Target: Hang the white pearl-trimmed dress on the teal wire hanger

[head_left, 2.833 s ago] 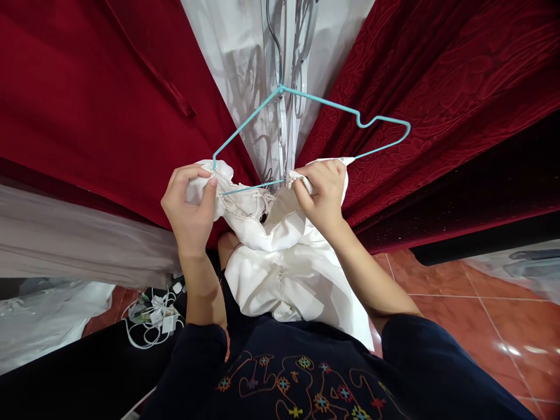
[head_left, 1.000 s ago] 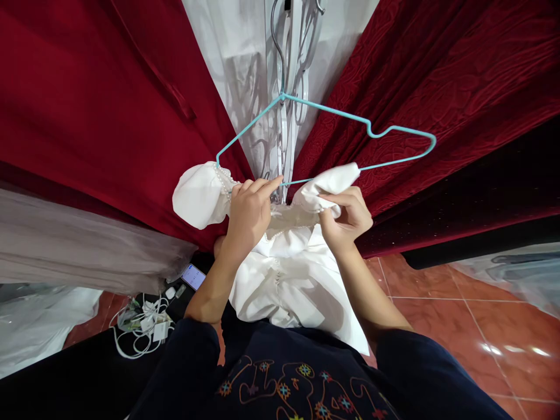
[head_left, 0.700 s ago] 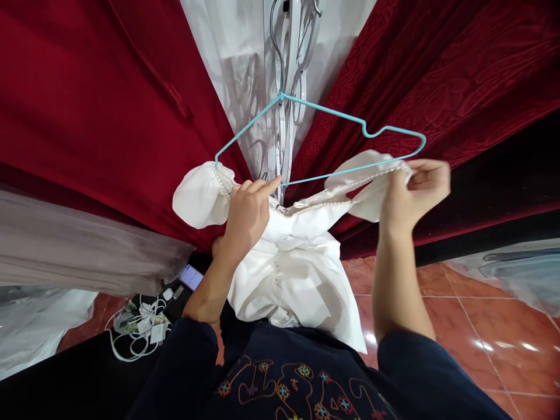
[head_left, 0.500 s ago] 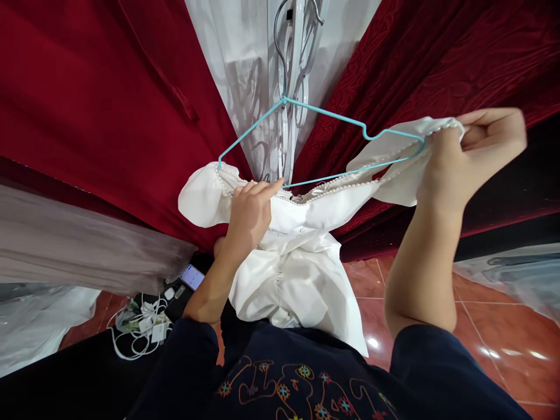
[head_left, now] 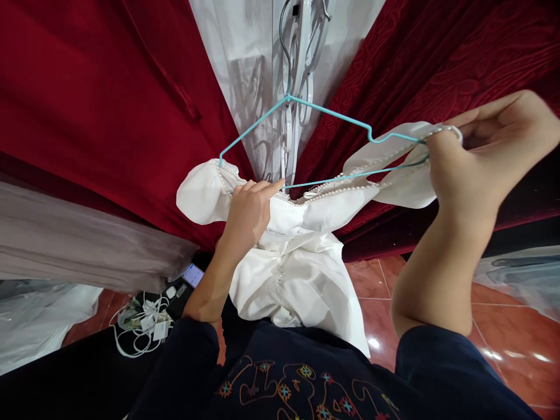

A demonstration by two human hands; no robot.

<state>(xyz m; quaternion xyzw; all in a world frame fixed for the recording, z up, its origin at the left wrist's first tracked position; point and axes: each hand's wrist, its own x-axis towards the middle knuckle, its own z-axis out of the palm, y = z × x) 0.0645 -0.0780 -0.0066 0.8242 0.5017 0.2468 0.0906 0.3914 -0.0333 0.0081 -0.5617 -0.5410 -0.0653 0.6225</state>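
A white dress (head_left: 301, 274) with puffed sleeves and a beaded neckline hangs in front of me on a light-blue hanger (head_left: 330, 111). My left hand (head_left: 251, 213) grips the front of the bodice near the neckline, with the hanger's lower bar passing by its fingertips. At the right, my right hand (head_left: 476, 146) pinches the beaded edge of the right sleeve (head_left: 405, 189), pulling it outward around the hanger's end. The left puffed sleeve (head_left: 196, 195) sits over the hanger's other end.
Red curtains (head_left: 109, 105) hang on both sides, with a white metal stand (head_left: 301, 58) between them. A phone (head_left: 192, 275) and tangled white cables (head_left: 144, 326) lie on a black surface at lower left. Red floor tiles (head_left: 380, 291) show below.
My right hand has moved right and slightly up, drawing the sleeve edge further out past the hanger's end. My left hand stays on the bodice.
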